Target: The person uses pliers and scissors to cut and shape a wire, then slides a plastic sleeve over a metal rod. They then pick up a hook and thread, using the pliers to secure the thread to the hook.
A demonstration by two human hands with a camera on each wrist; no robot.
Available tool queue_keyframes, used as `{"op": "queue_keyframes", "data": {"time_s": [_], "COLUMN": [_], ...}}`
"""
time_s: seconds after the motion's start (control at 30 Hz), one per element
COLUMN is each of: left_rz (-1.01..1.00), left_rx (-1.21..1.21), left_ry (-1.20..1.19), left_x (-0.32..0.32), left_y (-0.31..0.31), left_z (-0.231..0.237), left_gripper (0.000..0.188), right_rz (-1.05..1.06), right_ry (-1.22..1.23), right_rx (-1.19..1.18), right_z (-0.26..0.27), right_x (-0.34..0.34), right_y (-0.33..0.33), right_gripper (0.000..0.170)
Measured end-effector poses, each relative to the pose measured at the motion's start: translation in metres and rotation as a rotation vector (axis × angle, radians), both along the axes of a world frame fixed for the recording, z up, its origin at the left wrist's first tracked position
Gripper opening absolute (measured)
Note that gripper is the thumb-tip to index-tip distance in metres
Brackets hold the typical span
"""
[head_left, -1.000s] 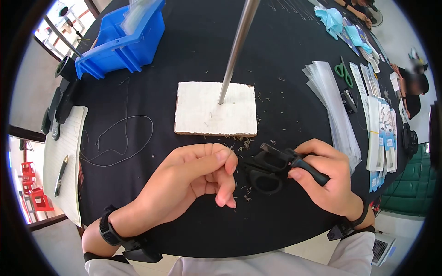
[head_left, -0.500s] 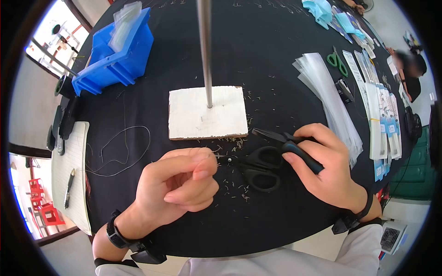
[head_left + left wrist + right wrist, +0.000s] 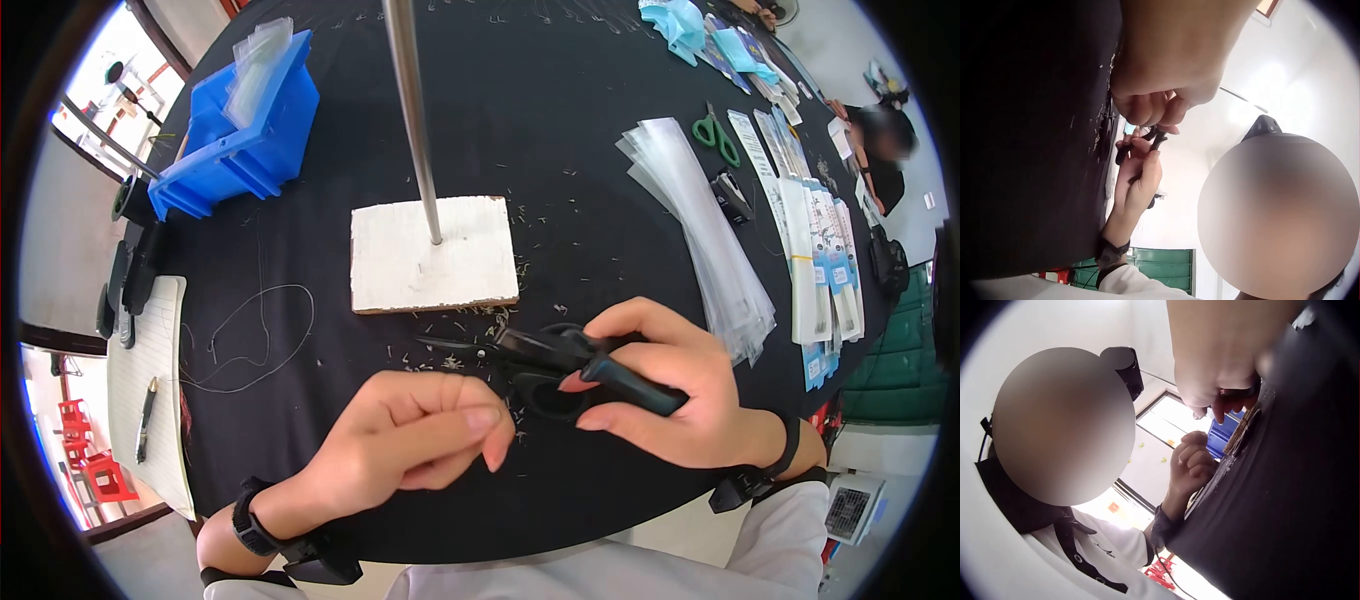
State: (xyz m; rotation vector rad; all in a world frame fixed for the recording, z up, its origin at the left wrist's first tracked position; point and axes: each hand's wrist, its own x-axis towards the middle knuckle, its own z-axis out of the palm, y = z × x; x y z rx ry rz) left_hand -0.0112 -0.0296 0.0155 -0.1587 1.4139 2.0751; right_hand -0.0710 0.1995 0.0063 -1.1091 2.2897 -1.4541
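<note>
In the head view my right hand [image 3: 670, 390] grips a pair of black-handled pliers [image 3: 640, 385], their short metal nose pointing left. Beneath them, black scissors [image 3: 550, 400] lie on the dark cloth, partly covered by the pliers. My left hand [image 3: 420, 435] is close on the left, its thumb pressed against the curled index finger; I cannot tell what fine thing is pinched there. The left wrist view has the left hand [image 3: 1160, 94] just above the right hand [image 3: 1138, 181]. In the right wrist view the left hand [image 3: 1191, 465] is loosely fisted.
A white board [image 3: 400, 270] with an upright metal rod [image 3: 415, 130] stands ahead, small clippings around it. Clear plastic sleeves [image 3: 700, 240], green scissors [image 3: 716, 138] and packets [image 3: 825, 260] lie right. A blue bin [image 3: 240, 150], looped line [image 3: 250, 385] and a pen [image 3: 147, 420] on a notebook [image 3: 165, 330] are left.
The pliers in my right hand have moved left, over the scissors and closer to my left hand. My left hand has turned and come lower. The head view has shifted slightly.
</note>
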Motion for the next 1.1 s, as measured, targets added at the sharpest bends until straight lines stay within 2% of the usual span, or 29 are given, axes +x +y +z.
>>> {"op": "queue_keyframes", "data": {"time_s": [0.17,0.27,0.67,0.87,0.97,1.1], "left_rz": [-0.161,-0.217,-0.207,-0.207,-0.105,-0.112], "left_rx": [0.029,0.035,-0.029,-0.169,-0.187,-0.244], "left_ry": [-0.057,-0.013,-0.021,0.065,0.056,0.087], "left_x": [0.0051,0.0090,0.0089,0.0091,0.0108,0.0089], "left_y": [0.0046,0.0043,0.0042,0.0023,0.0074,0.0054], "left_z": [0.0042,-0.0013,0.0006,-0.0022,-0.0033,-0.0035], "left_gripper": [0.022,0.024,0.023,0.021,0.018,0.014], "right_rz": [0.068,0.119,0.134,0.127,0.131,0.134], "right_ry": [-0.017,-0.036,0.004,0.062,0.095,0.144], "right_rx": [-0.044,-0.092,-0.098,-0.076,-0.058,-0.046], "right_z": [-0.0029,-0.0070,-0.0062,-0.0040,-0.0027,-0.0039], "right_x": [0.0068,0.0080,0.0072,0.0042,0.0029,0.0033], "right_y": [-0.0096,-0.0117,-0.0118,-0.0096,-0.0088,-0.0091], "right_gripper": [0.021,0.021,0.018,0.019,0.019,0.021]}}
